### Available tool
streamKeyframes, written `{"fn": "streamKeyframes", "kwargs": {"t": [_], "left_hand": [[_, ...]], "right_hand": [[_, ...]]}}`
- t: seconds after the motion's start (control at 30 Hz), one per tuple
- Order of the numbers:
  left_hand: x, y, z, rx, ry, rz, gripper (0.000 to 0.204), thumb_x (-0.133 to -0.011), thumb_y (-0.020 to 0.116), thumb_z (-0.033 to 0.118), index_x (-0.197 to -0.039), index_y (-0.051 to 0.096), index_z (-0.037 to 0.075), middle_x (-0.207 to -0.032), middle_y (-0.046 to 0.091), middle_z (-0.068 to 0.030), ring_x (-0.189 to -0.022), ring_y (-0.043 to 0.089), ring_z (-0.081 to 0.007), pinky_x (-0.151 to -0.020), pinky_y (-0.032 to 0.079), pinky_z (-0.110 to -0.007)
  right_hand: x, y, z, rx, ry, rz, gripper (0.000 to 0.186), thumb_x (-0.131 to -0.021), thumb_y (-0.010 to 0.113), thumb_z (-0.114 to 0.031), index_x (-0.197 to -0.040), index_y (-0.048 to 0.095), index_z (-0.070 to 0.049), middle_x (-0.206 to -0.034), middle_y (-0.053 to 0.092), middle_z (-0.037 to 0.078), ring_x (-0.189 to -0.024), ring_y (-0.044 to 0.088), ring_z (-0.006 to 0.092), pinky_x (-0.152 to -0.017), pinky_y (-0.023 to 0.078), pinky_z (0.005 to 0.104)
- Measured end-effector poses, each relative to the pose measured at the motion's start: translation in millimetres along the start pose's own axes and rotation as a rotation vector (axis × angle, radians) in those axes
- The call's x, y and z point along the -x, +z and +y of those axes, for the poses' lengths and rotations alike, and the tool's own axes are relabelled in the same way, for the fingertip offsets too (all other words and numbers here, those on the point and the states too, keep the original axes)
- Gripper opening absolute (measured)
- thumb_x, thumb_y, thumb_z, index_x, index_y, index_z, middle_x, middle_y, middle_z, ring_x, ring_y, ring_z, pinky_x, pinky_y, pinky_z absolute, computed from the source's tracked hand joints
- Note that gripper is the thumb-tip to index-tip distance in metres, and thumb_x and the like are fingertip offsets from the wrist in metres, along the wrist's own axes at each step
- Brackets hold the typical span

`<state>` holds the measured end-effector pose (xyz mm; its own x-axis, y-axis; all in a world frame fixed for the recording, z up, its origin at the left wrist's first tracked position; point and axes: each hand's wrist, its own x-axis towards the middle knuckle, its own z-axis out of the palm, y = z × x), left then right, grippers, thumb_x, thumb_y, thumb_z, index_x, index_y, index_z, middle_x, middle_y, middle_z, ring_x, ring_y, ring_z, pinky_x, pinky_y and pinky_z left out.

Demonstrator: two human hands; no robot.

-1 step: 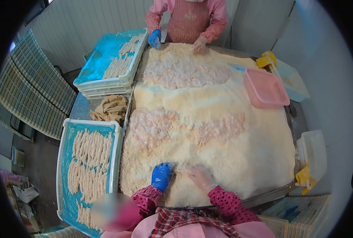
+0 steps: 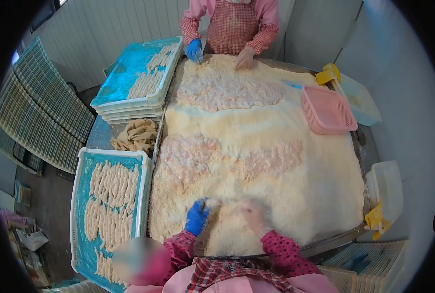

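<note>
Your left hand [image 2: 196, 219], right hand [image 2: 254, 217] now wider apart near table [image 2: 333, 240] front edge; fingers [image 2: 202, 209] part-curled, one lump [image 2: 212, 202] by left; holds: can't tell.

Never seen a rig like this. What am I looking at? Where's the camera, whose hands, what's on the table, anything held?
No robot here: it's a person working with two gloved hands. The view is from a wide fisheye camera on their head, looking down, so straight edges bend toward the rim.

The left hand, in blue, and the right hand, in a clear glove, are at the near side of the table. Pale powder covers it, with pinkish patches further in. A pale lump shows at the left fingertips; whether it's held isn't clear. The right hand is blurred, so its grip can't be read.

Coated strips lie in a tray at left. A co-worker stands opposite.
</note>
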<state>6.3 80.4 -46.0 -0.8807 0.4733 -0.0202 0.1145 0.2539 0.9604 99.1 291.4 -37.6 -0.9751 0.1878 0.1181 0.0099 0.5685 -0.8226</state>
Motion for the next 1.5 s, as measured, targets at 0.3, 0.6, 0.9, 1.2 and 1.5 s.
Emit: {"fn": "streamKeyframes", "kwargs": {"t": [0.3,0.6,0.9,1.2,1.5], "left_hand": [[-1.2,-37.1,30.5,-0.836,0.337,-0.188,0.024,-0.082,0.059,0.022,-0.102,0.061,0.01,-0.094,0.062,-0.0137,-0.08,0.06,-0.0302,-0.068,0.048,-0.041],[-15.9,4.5,-5.9,-0.541,0.25,0.06,0.02,-0.087,0.05,0.024,-0.08,0.059,0.007,-0.072,0.06,-0.0108,-0.065,0.059,-0.0227,-0.058,0.047,-0.036],[-21.4,-33.5,-7.2,0.133,-0.04,0.162,0.021,-0.088,0.05,0.026,-0.081,0.058,0.008,-0.072,0.059,-0.0081,-0.066,0.058,-0.0206,-0.058,0.047,-0.035],[-19.6,-5.5,-8.4,1.297,-0.146,-0.04,0.022,-0.089,0.05,0.028,-0.082,0.058,0.009,-0.072,0.058,-0.0054,-0.067,0.058,-0.0185,-0.058,0.047,-0.033],[63.2,-114.5,-2.6,1.747,0.221,0.267,0.025,-0.089,0.055,0.021,-0.108,0.048,0.006,-0.085,0.054,-0.0011,-0.075,0.053,-0.0124,-0.063,0.046,-0.024]], "right_hand": [[-29.3,-38.7,-29.9,0.45,0.018,-0.311,0.044,-0.074,0.064,-0.017,-0.115,0.055,-0.005,-0.107,0.059,0.017,-0.099,0.054,0.0334,-0.081,0.045,0.0411],[-11.3,-36.7,-80.6,0.479,-0.003,-0.035,0.031,-0.086,0.053,-0.021,-0.109,0.06,-0.001,-0.102,0.061,0.02,-0.099,0.055,0.0349,-0.089,0.042,0.0414],[-20.6,18.0,-121.3,0.439,-0.197,-0.032,0.036,-0.086,0.054,-0.025,-0.11,0.058,0.001,-0.104,0.059,0.024,-0.1,0.053,0.0377,-0.089,0.041,0.0429],[-26.0,24.6,-109.2,0.48,-0.11,-0.005,0.037,-0.086,0.052,-0.025,-0.111,0.057,0.002,-0.106,0.058,0.025,-0.102,0.052,0.0379,-0.091,0.039,0.0428],[-22.1,18.4,-42.6,0.742,0.003,-0.226,0.039,-0.089,0.05,-0.024,-0.116,0.053,0.003,-0.111,0.054,0.026,-0.104,0.05,0.0376,-0.093,0.038,0.042]]}}
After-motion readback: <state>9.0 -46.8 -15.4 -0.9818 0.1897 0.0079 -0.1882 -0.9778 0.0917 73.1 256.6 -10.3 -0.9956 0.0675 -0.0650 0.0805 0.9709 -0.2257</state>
